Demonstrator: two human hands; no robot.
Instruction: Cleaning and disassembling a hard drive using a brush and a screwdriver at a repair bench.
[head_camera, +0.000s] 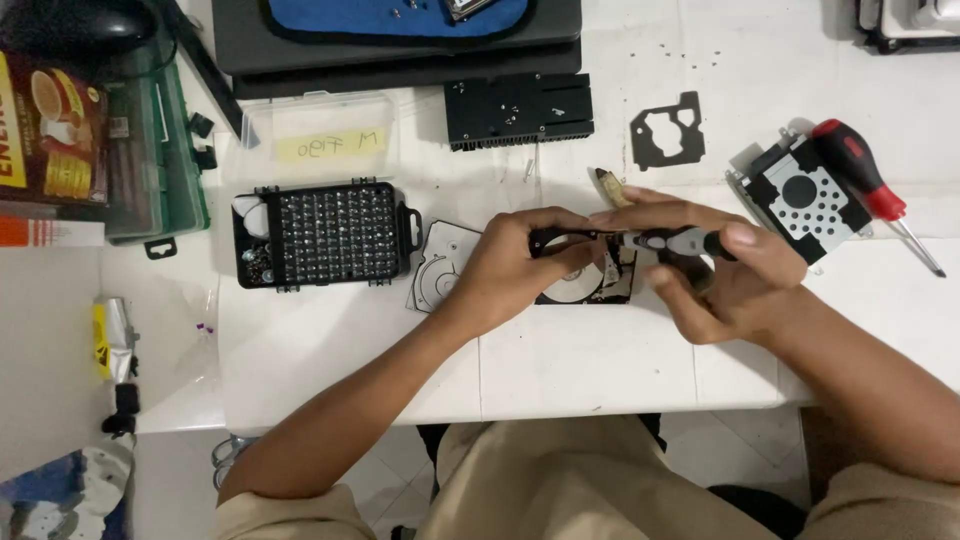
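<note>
An opened hard drive (590, 282) with a shiny platter lies on the white table (560, 370) at the middle. My left hand (505, 268) rests on its left side and grips its top edge. My right hand (715, 275) holds a small black precision screwdriver (665, 241) lying almost level, its tip pointing left over the drive's top. The drive's metal lid (437, 268) lies flat just left of my left hand.
A black screwdriver bit case (325, 234) stands open at the left. Behind are a black finned part (518, 110), a black gasket plate (667, 130), a drive caddy (800, 200) and a red-handled screwdriver (870, 185). Boxes (60, 130) crowd the far left.
</note>
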